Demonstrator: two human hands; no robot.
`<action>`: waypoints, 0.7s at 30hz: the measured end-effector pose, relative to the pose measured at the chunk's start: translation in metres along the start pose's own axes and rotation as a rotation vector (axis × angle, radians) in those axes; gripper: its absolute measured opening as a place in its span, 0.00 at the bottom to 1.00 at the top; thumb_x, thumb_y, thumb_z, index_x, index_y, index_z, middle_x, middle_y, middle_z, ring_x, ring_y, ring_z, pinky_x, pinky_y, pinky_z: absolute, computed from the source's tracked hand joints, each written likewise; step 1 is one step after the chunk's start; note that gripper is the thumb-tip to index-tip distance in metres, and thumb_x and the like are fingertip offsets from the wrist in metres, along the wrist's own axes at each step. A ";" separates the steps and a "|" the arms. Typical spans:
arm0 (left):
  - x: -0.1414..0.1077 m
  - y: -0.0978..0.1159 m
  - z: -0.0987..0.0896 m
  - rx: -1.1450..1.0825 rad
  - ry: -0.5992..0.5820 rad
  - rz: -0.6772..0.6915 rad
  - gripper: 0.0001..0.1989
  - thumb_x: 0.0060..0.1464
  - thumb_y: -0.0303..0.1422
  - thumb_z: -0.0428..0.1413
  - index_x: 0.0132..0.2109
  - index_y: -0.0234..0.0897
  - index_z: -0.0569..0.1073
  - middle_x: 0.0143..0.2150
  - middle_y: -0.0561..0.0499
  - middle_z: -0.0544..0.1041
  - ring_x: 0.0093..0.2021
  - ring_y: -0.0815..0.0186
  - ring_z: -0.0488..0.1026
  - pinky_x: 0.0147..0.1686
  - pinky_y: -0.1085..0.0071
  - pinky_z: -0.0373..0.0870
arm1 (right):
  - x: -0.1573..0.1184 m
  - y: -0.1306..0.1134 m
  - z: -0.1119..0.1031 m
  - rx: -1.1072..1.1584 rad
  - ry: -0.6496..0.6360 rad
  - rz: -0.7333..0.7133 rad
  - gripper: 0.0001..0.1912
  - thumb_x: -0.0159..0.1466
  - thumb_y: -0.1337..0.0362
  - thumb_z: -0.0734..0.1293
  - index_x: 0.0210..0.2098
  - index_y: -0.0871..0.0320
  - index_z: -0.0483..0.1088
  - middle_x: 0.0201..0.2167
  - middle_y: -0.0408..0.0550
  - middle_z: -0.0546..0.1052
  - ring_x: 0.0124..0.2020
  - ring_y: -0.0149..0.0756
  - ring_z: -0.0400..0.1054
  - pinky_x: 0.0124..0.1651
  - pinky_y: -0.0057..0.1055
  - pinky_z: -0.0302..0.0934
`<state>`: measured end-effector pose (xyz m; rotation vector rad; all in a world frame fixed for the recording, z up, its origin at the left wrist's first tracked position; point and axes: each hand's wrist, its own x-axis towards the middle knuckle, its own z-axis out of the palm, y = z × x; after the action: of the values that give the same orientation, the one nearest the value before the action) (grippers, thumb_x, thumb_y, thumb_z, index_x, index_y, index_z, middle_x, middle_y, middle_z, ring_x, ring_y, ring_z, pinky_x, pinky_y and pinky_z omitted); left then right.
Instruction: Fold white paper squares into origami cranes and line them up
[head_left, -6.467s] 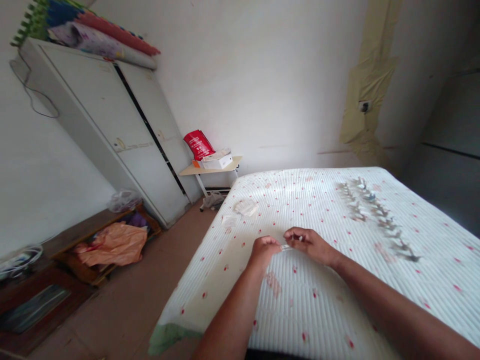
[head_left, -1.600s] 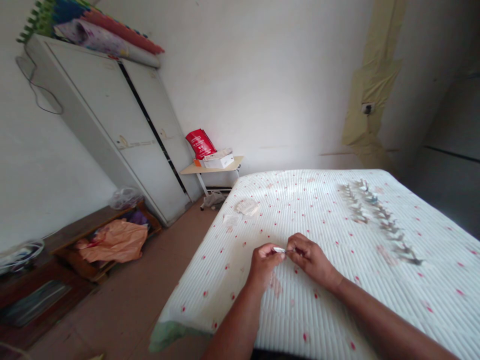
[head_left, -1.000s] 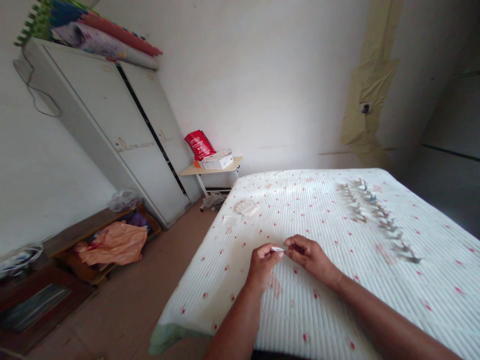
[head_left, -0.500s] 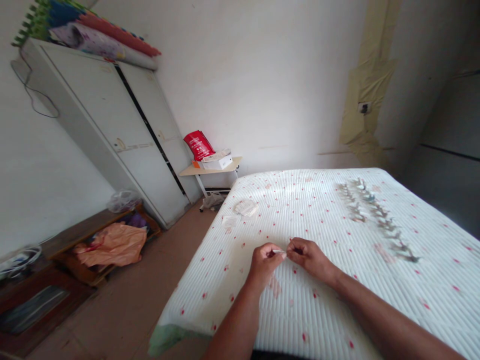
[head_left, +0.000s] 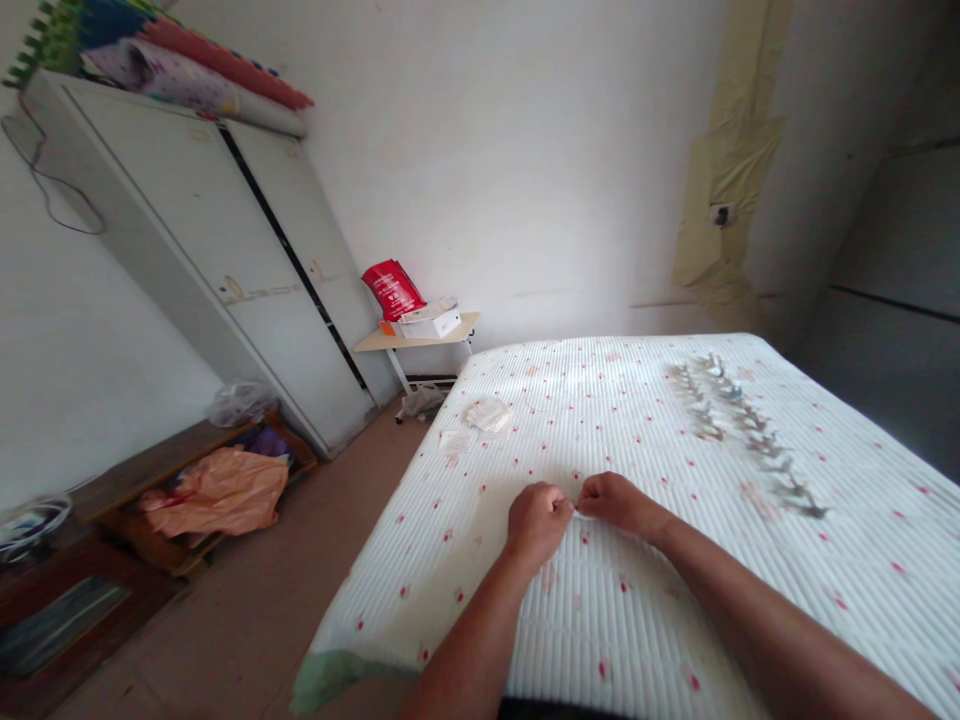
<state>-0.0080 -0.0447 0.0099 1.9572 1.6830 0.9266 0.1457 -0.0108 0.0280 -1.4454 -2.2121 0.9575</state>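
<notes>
Together, bare left hand (head_left: 536, 522) and bare right hand (head_left: 621, 505) pinch.
Between them: 1 thin, white, paper-like sliver (head_left: 578, 513), over white, ribbed, red-spotted bedcover (head_left: 570, 630).

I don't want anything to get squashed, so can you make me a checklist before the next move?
1. Left hand and right hand close together, fingers pinched: ok.
2. Pale piece between their fingertips: ok, a sliver shows.
3. Shape of that piece: cannot tell, the fingers hide most of it.
4. Small figures at the right, apart from both hands: ok.
5. Every figure upright: cannot tell, too blurry.
6. Paper pile not under either hand: ok.
</notes>
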 end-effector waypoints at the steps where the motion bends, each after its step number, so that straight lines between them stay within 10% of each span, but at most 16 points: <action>1: 0.000 0.001 0.000 0.049 0.003 0.012 0.09 0.45 0.32 0.52 0.20 0.36 0.70 0.21 0.54 0.66 0.26 0.68 0.61 0.29 0.73 0.52 | 0.001 -0.001 -0.001 -0.036 -0.010 0.000 0.08 0.50 0.70 0.61 0.17 0.63 0.69 0.14 0.40 0.64 0.20 0.25 0.57 0.22 0.22 0.45; 11: -0.001 0.012 -0.008 0.341 -0.012 -0.022 0.04 0.44 0.30 0.53 0.27 0.37 0.72 0.31 0.47 0.70 0.38 0.60 0.64 0.36 0.66 0.53 | 0.000 -0.014 -0.001 -0.363 0.079 0.130 0.06 0.50 0.65 0.64 0.24 0.57 0.74 0.23 0.47 0.74 0.26 0.33 0.66 0.24 0.25 0.49; 21: -0.003 0.007 -0.006 0.371 0.056 -0.095 0.06 0.42 0.34 0.56 0.32 0.41 0.70 0.40 0.51 0.68 0.45 0.59 0.61 0.41 0.65 0.51 | 0.006 -0.007 -0.010 -0.229 0.017 0.176 0.05 0.46 0.70 0.65 0.23 0.59 0.73 0.22 0.46 0.74 0.26 0.33 0.66 0.24 0.24 0.50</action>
<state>-0.0071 -0.0495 0.0178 2.0690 2.0833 0.6770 0.1442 -0.0035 0.0390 -1.7670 -2.2725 0.7585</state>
